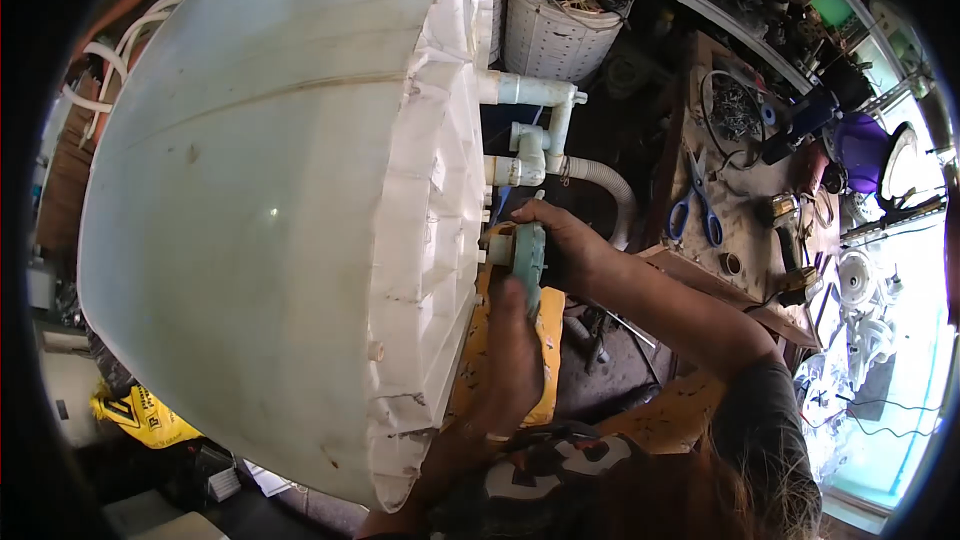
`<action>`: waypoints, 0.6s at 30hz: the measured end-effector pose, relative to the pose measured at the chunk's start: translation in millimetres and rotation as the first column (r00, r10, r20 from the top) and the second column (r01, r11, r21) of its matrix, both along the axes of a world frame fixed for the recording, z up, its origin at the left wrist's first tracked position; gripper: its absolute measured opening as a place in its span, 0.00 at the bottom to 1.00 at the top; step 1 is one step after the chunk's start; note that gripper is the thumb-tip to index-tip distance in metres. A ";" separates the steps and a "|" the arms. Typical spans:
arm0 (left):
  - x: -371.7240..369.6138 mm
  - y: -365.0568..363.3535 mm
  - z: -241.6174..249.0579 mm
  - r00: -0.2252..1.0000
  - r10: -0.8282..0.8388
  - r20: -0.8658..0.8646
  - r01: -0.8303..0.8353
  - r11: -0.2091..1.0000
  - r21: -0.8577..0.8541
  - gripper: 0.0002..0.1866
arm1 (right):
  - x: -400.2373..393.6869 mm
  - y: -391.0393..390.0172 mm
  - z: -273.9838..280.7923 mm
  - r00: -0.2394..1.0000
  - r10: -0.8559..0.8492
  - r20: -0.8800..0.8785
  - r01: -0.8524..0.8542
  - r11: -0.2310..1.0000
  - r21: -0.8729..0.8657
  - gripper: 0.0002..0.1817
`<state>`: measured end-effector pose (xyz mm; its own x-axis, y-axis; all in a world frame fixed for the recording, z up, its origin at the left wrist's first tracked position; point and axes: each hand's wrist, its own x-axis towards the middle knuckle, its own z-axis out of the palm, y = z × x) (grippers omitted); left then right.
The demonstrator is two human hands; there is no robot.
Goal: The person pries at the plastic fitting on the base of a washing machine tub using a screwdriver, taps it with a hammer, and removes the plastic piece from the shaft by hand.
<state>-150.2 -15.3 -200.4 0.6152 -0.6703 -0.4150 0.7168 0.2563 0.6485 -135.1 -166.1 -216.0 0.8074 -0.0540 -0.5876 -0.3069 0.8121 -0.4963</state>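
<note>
A large translucent white plastic tub [270,190], like a washing machine's, lies on its side and fills the left half of the view. Its ribbed white base [425,240] faces right. By the middle of that base, a round pale-green plastic part [529,260] stands edge-on, with a pale stub towards the base. My right hand [560,240] grips its far side, thumb over the upper edge. From below, my left hand [512,350] closes on its lower edge, a little blurred. Whether the part touches the base cannot be told.
Pale pipes [535,90] and a corrugated hose [605,180] stick out above my hands. To the right, a wooden bench [740,200] bears blue-handled scissors [698,205] and a tape roll [731,263]. Behind stands a perforated white drum [555,35]. A yellow bag [150,415] lies lower left.
</note>
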 end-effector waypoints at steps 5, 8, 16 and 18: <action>-11.0 -23.2 -56.3 0.926 0.212 0.313 -0.181 0.975 -0.125 0.27 | -2.8 6.7 5.5 0.965 -0.108 0.238 0.197 0.900 -0.390 0.18; 3.2 -20.0 -115.4 0.804 0.180 0.567 -0.127 0.983 -0.132 0.26 | -7.4 5.2 -4.9 0.860 0.140 0.491 0.365 0.504 -0.783 0.21; 19.7 12.9 -126.2 0.319 -0.089 0.943 -0.020 0.995 0.100 0.23 | -18.1 -7.4 6.8 0.783 0.405 0.471 0.497 0.047 -0.866 0.33; -6.2 3.2 -134.4 0.387 0.062 0.920 -0.103 0.994 -0.024 0.21 | -18.1 -3.4 -3.3 0.801 0.091 0.592 0.452 0.557 -0.697 0.36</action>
